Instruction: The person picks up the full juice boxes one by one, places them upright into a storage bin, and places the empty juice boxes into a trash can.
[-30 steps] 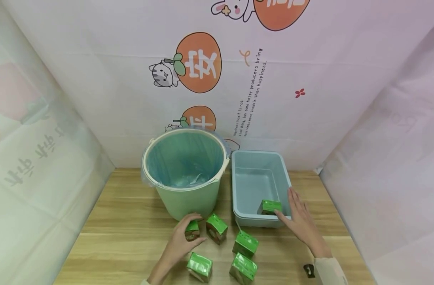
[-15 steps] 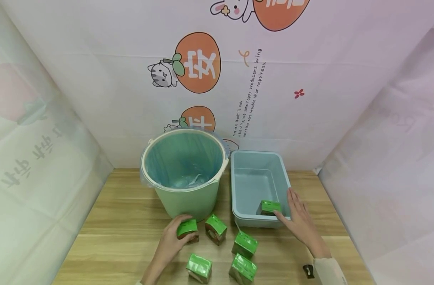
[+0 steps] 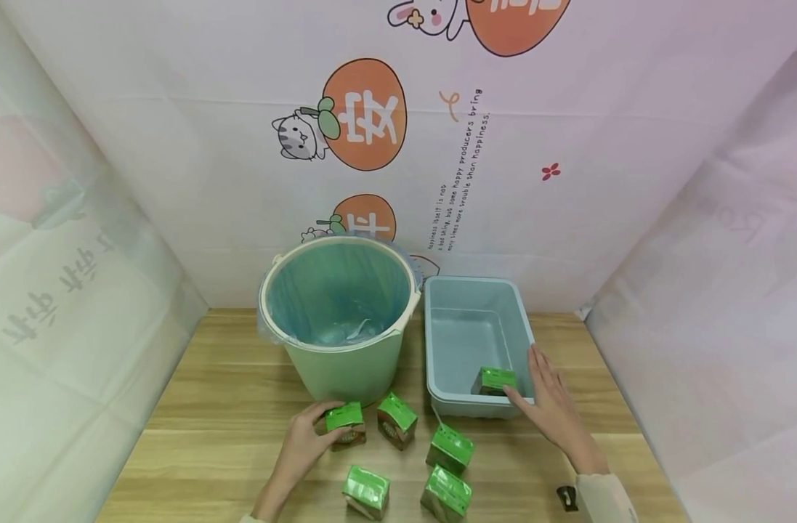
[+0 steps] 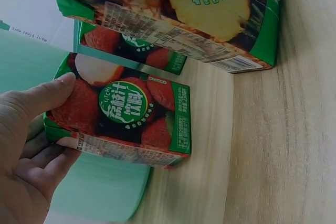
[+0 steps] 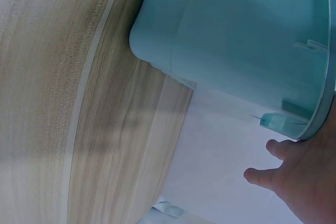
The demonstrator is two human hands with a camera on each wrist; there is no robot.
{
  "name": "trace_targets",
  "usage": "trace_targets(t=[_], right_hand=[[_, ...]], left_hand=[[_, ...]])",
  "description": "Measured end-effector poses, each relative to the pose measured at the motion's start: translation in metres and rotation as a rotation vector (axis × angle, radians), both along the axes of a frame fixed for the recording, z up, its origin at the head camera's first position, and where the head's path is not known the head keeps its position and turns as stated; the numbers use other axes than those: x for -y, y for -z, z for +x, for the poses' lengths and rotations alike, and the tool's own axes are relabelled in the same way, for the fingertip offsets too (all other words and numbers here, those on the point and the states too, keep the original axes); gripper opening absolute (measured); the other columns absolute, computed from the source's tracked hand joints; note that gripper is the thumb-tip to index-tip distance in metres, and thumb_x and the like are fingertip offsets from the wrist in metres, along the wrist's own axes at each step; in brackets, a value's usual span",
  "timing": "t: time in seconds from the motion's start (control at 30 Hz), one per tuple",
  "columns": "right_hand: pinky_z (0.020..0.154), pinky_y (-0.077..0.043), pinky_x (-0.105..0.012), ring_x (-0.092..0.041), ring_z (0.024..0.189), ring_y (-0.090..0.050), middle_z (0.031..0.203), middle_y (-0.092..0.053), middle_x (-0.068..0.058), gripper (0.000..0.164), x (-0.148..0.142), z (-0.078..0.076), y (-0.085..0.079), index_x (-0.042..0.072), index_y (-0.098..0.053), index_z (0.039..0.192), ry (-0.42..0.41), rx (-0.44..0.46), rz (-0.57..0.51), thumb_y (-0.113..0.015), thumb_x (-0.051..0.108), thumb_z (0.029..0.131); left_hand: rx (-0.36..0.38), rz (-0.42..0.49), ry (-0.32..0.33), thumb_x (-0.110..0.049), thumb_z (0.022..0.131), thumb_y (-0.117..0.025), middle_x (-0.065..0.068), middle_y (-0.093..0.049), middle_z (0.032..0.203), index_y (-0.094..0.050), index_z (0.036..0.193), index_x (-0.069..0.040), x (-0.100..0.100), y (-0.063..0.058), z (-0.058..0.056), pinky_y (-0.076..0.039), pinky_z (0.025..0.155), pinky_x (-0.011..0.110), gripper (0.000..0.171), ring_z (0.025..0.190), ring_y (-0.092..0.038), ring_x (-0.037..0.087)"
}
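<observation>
My left hand (image 3: 301,444) pinches a green-topped litchi juice carton (image 3: 347,424) that stands on the table in front of the bucket. In the left wrist view the thumb lies across the face of this carton (image 4: 126,106), with fingers on its far side. My right hand (image 3: 556,412) rests at the near right corner of the pale blue tub (image 3: 479,404), thumb over the rim, the other fingers stretched along the outside. Inside that tub, by the thumb, sits another carton (image 3: 498,379). In the right wrist view two fingers stick out loosely past the rim.
Several more juice cartons stand on the table (image 3: 195,421), including one beside the held one (image 3: 397,420) and one nearer me (image 3: 367,491). A green bucket (image 3: 346,370) with a plastic liner stands behind them. A small black object (image 3: 567,497) lies by the right sleeve.
My left hand has drawn to the left, and the carton in it has shifted slightly left and turned, showing more of its front. My right hand has stayed on the tub's corner.
</observation>
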State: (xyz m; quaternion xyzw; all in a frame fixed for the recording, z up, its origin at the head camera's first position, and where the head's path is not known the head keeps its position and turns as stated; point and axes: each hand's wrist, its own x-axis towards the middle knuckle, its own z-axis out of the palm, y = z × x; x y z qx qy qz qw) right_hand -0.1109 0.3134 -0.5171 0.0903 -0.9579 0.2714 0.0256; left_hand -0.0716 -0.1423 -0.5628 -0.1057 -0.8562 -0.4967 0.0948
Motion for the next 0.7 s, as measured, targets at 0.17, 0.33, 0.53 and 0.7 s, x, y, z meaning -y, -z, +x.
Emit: trace_targets(t=[0.17, 0.33, 0.53, 0.7], right_hand=[[0.124, -0.004, -0.069, -0.049, 0.159, -0.004, 0.174, -0.001, -0.027, 0.101, 0.0, 0.001, -0.001, -0.005, -0.003, 0.167, 0.0, 0.004, -0.005, -0.061, 0.049, 0.106], [0.124, -0.004, -0.069, -0.05, 0.159, -0.004, 0.174, -0.001, -0.027, 0.1, 0.001, 0.001, -0.002, -0.005, -0.003, 0.167, -0.003, 0.003, -0.011, -0.061, 0.049, 0.106], [0.124, -0.003, -0.069, -0.05, 0.159, -0.003, 0.174, 0.0, -0.026, 0.101, 0.0, 0.001, -0.001, -0.005, -0.002, 0.167, -0.003, 0.008, -0.018, -0.061, 0.049, 0.106], [0.124, -0.003, -0.069, -0.05, 0.159, -0.003, 0.174, 0.0, -0.025, 0.101, 0.0, 0.001, 0.001, -0.003, -0.001, 0.167, -0.003, 0.008, -0.019, -0.061, 0.049, 0.106]], left_hand=[[0.003, -0.017, -0.005, -0.003, 0.079, -0.092, 0.017, -0.075, 0.114, -0.077, 0.116, 0.001, -0.001, -0.002, 0.0, -0.062, 0.088, 0.046, 0.04, 0.103, -0.073, 0.034], [0.005, -0.012, -0.017, -0.005, 0.079, -0.092, 0.017, -0.075, 0.115, -0.077, 0.115, 0.0, -0.002, -0.004, 0.001, -0.061, 0.09, 0.048, 0.04, 0.103, -0.073, 0.034], [-0.013, 0.0, -0.026, -0.007, 0.081, -0.092, 0.017, -0.074, 0.117, -0.077, 0.117, -0.002, -0.004, -0.013, 0.001, -0.058, 0.094, 0.055, 0.04, 0.107, -0.072, 0.036], [-0.054, 0.012, -0.009, -0.009, 0.082, -0.091, 0.01, -0.075, 0.116, -0.077, 0.118, -0.005, -0.008, -0.027, 0.0, -0.059, 0.094, 0.053, 0.039, 0.107, -0.072, 0.032]])
